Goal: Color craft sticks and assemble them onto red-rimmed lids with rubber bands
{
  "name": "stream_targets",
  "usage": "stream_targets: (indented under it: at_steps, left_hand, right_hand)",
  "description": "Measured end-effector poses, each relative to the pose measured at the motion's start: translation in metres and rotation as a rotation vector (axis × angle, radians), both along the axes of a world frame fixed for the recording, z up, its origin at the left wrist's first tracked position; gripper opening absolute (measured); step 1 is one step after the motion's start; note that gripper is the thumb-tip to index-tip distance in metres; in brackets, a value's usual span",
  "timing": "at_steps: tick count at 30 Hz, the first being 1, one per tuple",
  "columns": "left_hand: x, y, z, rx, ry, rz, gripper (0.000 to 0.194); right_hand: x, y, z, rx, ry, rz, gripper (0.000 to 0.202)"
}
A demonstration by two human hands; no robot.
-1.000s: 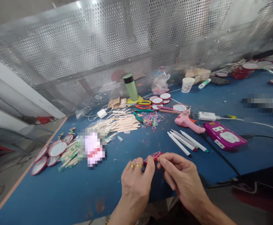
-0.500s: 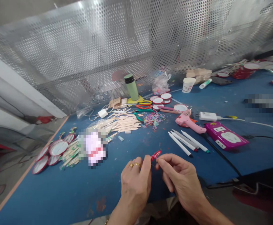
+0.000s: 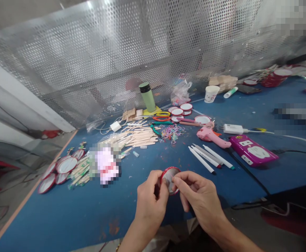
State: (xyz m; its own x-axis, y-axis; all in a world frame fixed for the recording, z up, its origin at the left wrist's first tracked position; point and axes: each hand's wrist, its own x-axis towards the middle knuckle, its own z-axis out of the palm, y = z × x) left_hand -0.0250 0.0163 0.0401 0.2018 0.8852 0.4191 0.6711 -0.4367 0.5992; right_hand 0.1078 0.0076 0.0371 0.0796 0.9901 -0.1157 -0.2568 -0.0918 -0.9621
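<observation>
My left hand [image 3: 153,190] is closed on the edge of a shallow, round, red-rimmed disc [image 3: 169,172], which looks like the cut-off base of a paper cup. Its pale grey inner face is turned towards me, with my left thumb on it. The fingertips of my right hand [image 3: 199,190] are pinched together at the disc's right side. Whatever they hold is too small to make out. Both hands are above the front edge of the blue table [image 3: 90,217]. Several white markers [image 3: 202,159] lie just beyond my right hand.
Wooden sticks [image 3: 142,136], small coloured rubber bands [image 3: 172,133], green-handled pliers [image 3: 157,129] and a pink glue gun [image 3: 210,134] lie farther back. A purple power strip [image 3: 252,150] sits right. More red-rimmed discs [image 3: 66,164] lie left. A green bottle [image 3: 147,98] stands before the perforated metal screen [image 3: 111,56].
The disc, seen edge-on before, has been tipped so its inner face shows. My left hand has turned with its thumb over the rim; my right fingertips remain pinched beside it.
</observation>
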Motion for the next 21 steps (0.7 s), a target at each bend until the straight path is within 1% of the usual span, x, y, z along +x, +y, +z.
stream_targets:
  at_steps: [3,5,7,11,14,18,21]
  left_hand:
    - [-0.001,0.002,-0.006,0.176,0.086,-0.061,0.012]
    - [-0.002,0.002,-0.010,0.292,0.159,-0.054,0.015]
    - [-0.002,0.003,-0.011,0.351,0.226,-0.042,0.016]
    - [-0.002,0.004,-0.011,0.379,0.289,-0.052,0.018]
    - [-0.002,0.004,-0.011,0.389,0.304,-0.046,0.018]
    - [-0.003,0.004,-0.013,0.403,0.308,-0.037,0.018]
    - [-0.003,0.003,-0.013,0.400,0.309,-0.038,0.018]
  right_hand:
    - [0.002,0.003,0.003,-0.044,0.033,0.040,0.035]
    - [0.003,0.004,0.003,-0.058,0.062,0.050,0.035]
    - [0.004,0.005,0.002,-0.049,0.099,0.041,0.036]
    - [0.005,0.004,-0.005,-0.024,0.196,-0.021,0.034]
    - [0.004,0.004,-0.008,-0.026,0.260,-0.038,0.033]
    - [0.003,0.005,-0.008,-0.022,0.253,-0.023,0.033]
    - [0.004,0.005,-0.008,-0.014,0.227,-0.041,0.034]
